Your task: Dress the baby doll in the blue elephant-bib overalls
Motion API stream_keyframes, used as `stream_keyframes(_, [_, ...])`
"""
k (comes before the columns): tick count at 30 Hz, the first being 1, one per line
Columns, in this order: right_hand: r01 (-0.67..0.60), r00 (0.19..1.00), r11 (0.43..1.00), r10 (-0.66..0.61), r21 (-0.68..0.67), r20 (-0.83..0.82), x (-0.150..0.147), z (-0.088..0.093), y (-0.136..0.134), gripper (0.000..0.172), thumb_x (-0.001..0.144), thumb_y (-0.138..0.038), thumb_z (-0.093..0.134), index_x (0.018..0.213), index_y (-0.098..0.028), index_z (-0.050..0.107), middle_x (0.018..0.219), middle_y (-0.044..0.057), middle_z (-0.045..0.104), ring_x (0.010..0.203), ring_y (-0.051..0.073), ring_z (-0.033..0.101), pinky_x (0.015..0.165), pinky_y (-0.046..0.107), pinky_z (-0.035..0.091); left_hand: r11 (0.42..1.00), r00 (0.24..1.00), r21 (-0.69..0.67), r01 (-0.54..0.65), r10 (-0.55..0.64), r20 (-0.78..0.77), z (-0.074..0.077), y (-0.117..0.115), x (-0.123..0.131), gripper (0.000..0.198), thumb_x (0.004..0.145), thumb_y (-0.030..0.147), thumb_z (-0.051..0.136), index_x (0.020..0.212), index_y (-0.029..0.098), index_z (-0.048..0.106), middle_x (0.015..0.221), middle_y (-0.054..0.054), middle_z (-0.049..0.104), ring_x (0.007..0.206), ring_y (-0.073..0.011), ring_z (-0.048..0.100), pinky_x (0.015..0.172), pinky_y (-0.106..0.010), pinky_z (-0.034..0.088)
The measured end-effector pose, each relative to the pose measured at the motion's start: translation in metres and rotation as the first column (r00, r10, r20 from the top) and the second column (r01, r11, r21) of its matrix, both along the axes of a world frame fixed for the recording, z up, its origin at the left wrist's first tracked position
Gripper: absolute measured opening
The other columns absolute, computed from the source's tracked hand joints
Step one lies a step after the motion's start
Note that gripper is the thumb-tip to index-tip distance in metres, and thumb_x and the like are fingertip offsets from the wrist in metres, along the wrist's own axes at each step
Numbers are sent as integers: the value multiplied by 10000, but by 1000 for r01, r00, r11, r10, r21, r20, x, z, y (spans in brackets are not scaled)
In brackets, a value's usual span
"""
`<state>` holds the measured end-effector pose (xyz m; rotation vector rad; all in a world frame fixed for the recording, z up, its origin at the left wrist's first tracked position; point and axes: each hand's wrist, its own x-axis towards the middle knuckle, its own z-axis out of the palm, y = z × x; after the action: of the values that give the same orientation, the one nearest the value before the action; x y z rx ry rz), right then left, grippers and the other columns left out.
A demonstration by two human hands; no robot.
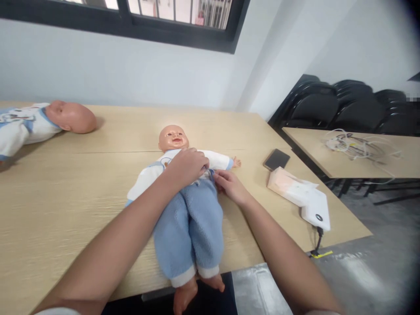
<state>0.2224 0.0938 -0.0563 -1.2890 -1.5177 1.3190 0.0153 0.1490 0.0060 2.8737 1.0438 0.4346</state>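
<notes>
A baby doll (173, 138) lies on its back across the middle of the table, head toward the wall and feet over the near edge. It wears a white top (146, 180) with blue trim and fluffy blue trousers (188, 218) with white cuffs. Across the doll's belly, my left hand (190, 165) has its fingers curled on the clothing near the waist; its fingertips are partly hidden. At the waist's right side, my right hand (231, 184) pinches a blue-edged bit of the clothing. Which garment that edge belongs to, I cannot tell.
Another dressed doll (74, 117) lies at the left back of the table (82, 210). To the right are a dark phone (276, 159), a tissue pack (288, 186) and a white device (317, 210) with a black cable. Tangled cables (354, 144) lie on a second table before stacked black chairs (315, 107).
</notes>
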Motion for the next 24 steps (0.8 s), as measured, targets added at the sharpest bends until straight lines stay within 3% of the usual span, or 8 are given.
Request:
stream_keyframes(3, [-51, 999, 999, 51, -2, 1, -2, 2, -1, 238, 840, -421, 681, 837, -214, 563, 638, -63, 486, 527, 100, 416, 501, 246, 315, 999, 997, 50, 8, -11, 72, -2, 5, 1, 208, 981, 233, 538, 909, 188, 728, 938, -71, 740, 944, -240, 642, 877, -372, 451])
stream_keyframes(7, [19, 999, 999, -17, 49, -44, -6, 4, -4, 181, 798, -315, 669, 830, -234, 511, 602, -89, 434, 508, 88, 341, 492, 237, 251, 996, 992, 89, 0, -11, 126, -5, 6, 0, 286, 970, 330, 594, 1179, 169, 706, 1123, -105, 744, 1067, -271, 641, 934, -399, 452])
stream_keyframes(9, [56, 997, 996, -52, 75, -56, -8, 4, -5, 178, 782, -285, 664, 833, -238, 501, 607, -89, 441, 512, 88, 335, 494, 234, 245, 998, 996, 64, -3, -3, 85, -8, 9, 0, 337, 940, 356, 630, 1219, 184, 707, 1154, -105, 749, 1098, -291, 644, 946, -420, 451])
stream_keyframes(12, [94, 994, 991, -88, 96, -60, -11, 5, -6, 171, 800, -305, 658, 850, -238, 509, 616, -82, 463, 520, 95, 355, 499, 234, 256, 1000, 998, 4, 13, -14, 67, -12, 13, -1, 244, 914, 275, 597, 1089, 216, 755, 1098, -67, 774, 1068, -278, 669, 933, -414, 459])
stream_keyframes(17, [130, 987, 971, -146, 202, 66, -17, 5, -7, 181, 848, -387, 633, 853, -217, 569, 691, -43, 509, 611, 119, 430, 562, 256, 333, 995, 982, -66, 81, -68, 177, -8, 15, -4, 307, 866, 225, 561, 1119, 214, 734, 1133, -45, 779, 1028, -249, 699, 887, -374, 491])
stream_keyframes(20, [200, 943, 938, -263, 282, 204, -21, 3, -8, 159, 802, -308, 618, 730, -223, 506, 661, -48, 463, 610, 122, 410, 568, 267, 317, 989, 979, -108, 99, -78, 187, -3, 12, -4, 307, 859, 214, 556, 1108, 220, 734, 1109, -45, 784, 988, -237, 708, 857, -353, 498])
stream_keyframes(22, [291, 866, 892, -400, 346, 301, -23, 3, -9, 227, 768, -256, 604, 659, -237, 406, 603, -60, 398, 581, 121, 372, 557, 275, 280, 988, 979, -110, 109, -88, 185, -2, 10, -4, 301, 869, 195, 537, 1092, 224, 737, 1089, -43, 787, 979, -232, 709, 854, -346, 498])
stream_keyframes(24, [372, 787, 832, -518, 411, 335, -25, 3, -8, 202, 747, -231, 605, 688, -241, 412, 589, -69, 382, 568, 125, 369, 556, 280, 270, 989, 976, -95, 117, -96, 194, -3, 10, -4, 306, 880, 179, 516, 1089, 226, 735, 1092, -41, 786, 995, -232, 707, 861, -346, 498])
